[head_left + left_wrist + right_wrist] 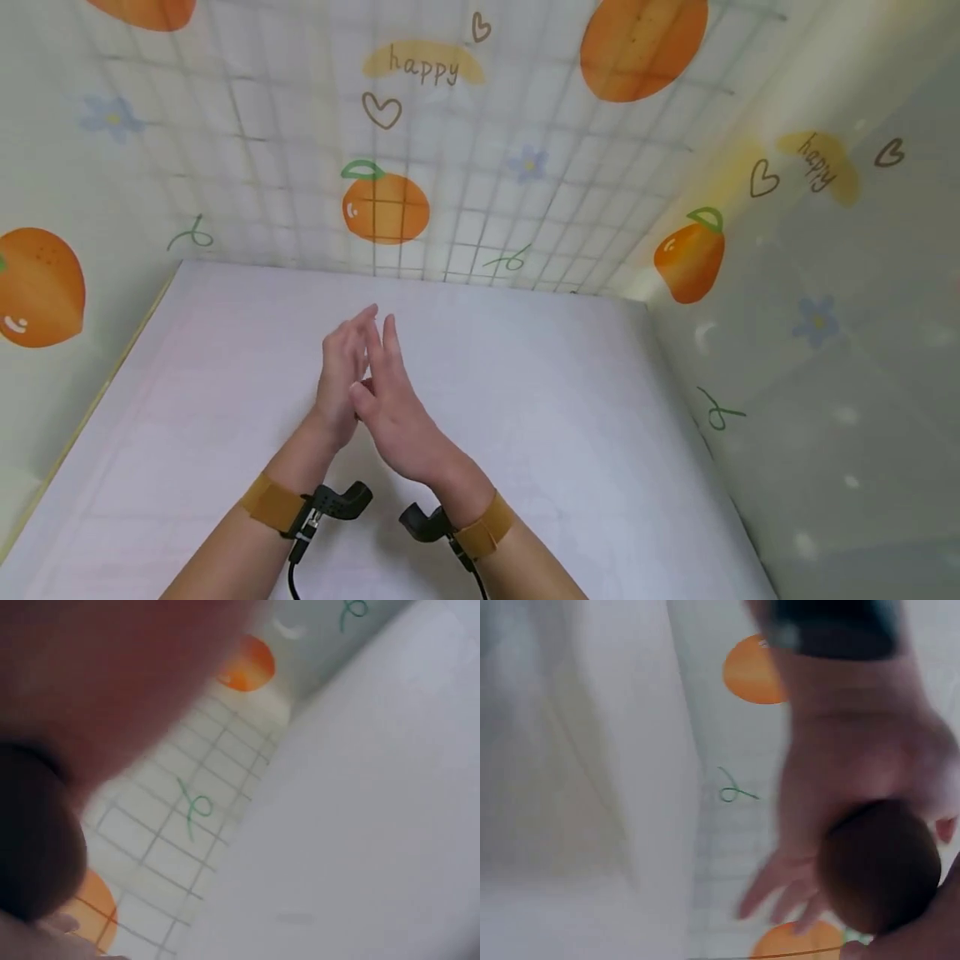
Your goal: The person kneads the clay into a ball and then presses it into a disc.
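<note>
My left hand and right hand face each other above the white table, palms inward and fingers pointing up and forward. Between the palms sits a smooth, dark brown rounded object, and both palms touch it. Its kind cannot be made out. In the left wrist view the same brown object fills the left edge, dark and blurred. From the head it is almost wholly hidden behind the right hand. The fingers of both hands look fairly straight, with the right thumb across the near side.
A white tabletop spreads under the hands. Behind it and at the sides hangs a pale curtain printed with oranges, hearts and a grid. Each wrist wears a brown strap with a small black camera and a cable.
</note>
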The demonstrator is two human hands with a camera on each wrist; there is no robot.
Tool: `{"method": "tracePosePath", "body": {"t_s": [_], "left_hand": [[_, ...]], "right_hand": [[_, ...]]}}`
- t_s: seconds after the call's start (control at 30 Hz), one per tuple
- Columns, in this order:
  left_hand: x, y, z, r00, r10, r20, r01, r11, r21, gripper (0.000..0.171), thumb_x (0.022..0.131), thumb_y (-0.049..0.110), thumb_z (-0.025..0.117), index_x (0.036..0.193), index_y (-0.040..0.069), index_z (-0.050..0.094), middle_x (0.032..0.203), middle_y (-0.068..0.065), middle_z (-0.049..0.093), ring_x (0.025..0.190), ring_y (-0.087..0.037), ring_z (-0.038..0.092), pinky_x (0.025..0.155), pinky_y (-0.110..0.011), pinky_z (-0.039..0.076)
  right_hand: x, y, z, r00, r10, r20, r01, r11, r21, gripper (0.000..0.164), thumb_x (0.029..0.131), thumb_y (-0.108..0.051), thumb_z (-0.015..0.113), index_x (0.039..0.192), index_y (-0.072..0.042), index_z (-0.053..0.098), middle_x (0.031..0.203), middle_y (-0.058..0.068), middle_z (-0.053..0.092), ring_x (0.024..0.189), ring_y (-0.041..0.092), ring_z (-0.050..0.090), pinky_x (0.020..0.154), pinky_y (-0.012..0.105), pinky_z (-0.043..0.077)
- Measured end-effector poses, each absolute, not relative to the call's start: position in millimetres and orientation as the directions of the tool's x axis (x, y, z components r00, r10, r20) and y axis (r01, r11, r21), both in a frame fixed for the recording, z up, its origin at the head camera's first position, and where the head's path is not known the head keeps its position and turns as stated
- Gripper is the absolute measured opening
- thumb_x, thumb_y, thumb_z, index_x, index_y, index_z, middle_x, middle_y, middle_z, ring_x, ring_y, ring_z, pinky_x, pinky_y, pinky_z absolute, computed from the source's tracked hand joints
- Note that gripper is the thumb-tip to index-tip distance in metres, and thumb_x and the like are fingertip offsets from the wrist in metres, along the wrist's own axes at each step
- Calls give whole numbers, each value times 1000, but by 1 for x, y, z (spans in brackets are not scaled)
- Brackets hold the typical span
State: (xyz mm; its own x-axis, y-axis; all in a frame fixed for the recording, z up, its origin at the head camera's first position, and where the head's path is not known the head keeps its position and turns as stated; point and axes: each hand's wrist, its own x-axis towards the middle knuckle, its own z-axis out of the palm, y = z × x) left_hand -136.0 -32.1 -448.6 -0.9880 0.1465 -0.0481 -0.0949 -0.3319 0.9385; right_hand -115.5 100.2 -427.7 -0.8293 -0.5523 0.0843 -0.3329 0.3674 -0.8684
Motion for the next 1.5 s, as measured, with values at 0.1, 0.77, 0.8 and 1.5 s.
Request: {"method": "tracePosePath", "body": {"t_s": [0.1, 0.77, 0.8, 1.5], "left_hand": [[-133, -25, -455, -982, 179, -67, -122, -321, 939, 81, 104, 76, 15, 172, 32, 20, 178, 11, 19, 164, -20, 13, 129, -62, 15], [-129, -30, -438, -988, 155, 17, 3, -95, 995, 76, 103, 77, 10, 171, 45, 0, 181, 16, -2, 168, -13, -8, 125, -76, -13], [-130, -31, -439, -989, 147, 10, -3, -90, 996, 76, 103, 77, 10, 171, 46, 0, 181, 16, -2, 168, -13, -8, 125, -76, -13], [-118, -21, -419, -977, 200, 69, 43, -131, 990, 82, 104, 76, 5, 174, 33, -3, 181, 13, -1, 168, -12, -7, 128, -71, -12]], "right_hand": [[-120, 100, -417, -827, -545, 135, -392, 389, -833, 85, 102, -85, 17, 169, -43, -14, 175, -19, -29, 168, 17, 2, 130, 68, 22], [-134, 114, -455, -892, -452, 3, -224, 437, -871, 84, 102, -84, 21, 168, -47, -14, 174, -21, -29, 167, 15, -16, 131, 70, 9], [-131, 112, -454, -886, -464, 20, -246, 433, -867, 85, 102, -84, 21, 169, -45, -14, 174, -20, -29, 167, 16, -16, 131, 70, 9], [-149, 121, -440, -915, -399, 56, -230, 404, -885, 76, 103, -82, 20, 165, -54, -14, 172, -25, -31, 167, 16, -15, 129, 75, 8]]}}
